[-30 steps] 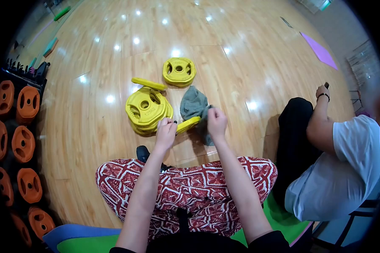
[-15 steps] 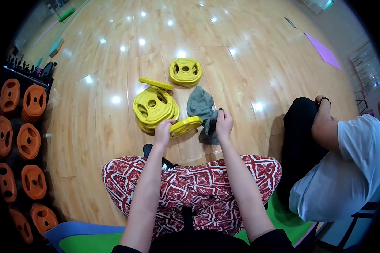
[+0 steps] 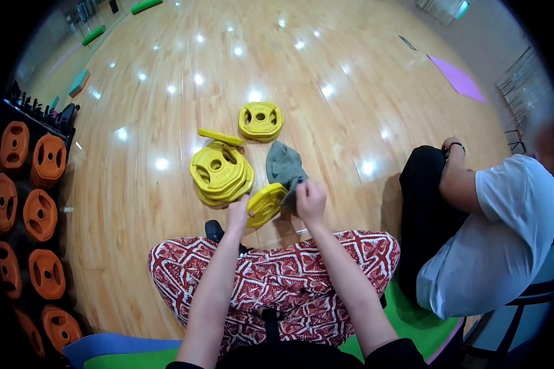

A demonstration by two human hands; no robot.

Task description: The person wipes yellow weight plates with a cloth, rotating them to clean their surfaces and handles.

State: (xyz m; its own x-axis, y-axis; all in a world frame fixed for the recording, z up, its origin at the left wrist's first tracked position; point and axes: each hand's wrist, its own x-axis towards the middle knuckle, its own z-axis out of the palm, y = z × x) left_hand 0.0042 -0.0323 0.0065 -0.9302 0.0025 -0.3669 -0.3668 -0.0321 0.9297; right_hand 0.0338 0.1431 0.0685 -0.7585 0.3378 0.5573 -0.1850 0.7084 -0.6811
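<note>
A yellow weight plate is tilted up off the floor, gripped at its left edge by my left hand. My right hand is closed on a grey-green cloth, right beside the plate's right edge; part of the cloth trails onto the floor. Whether the cloth touches the plate is hard to see. Left of these lies a stack of yellow weight plates, with another plate leaning at its far side. Farther off stands a smaller stack of yellow plates.
Orange weight plates fill a rack on the left. A person in a white shirt sits close on my right. A green mat is under us; a purple mat lies at the far right of the wooden floor.
The held plate has turned from nearly edge-on to show more of its face. My right hand has come in to the left with the cloth, closer to the plate.
</note>
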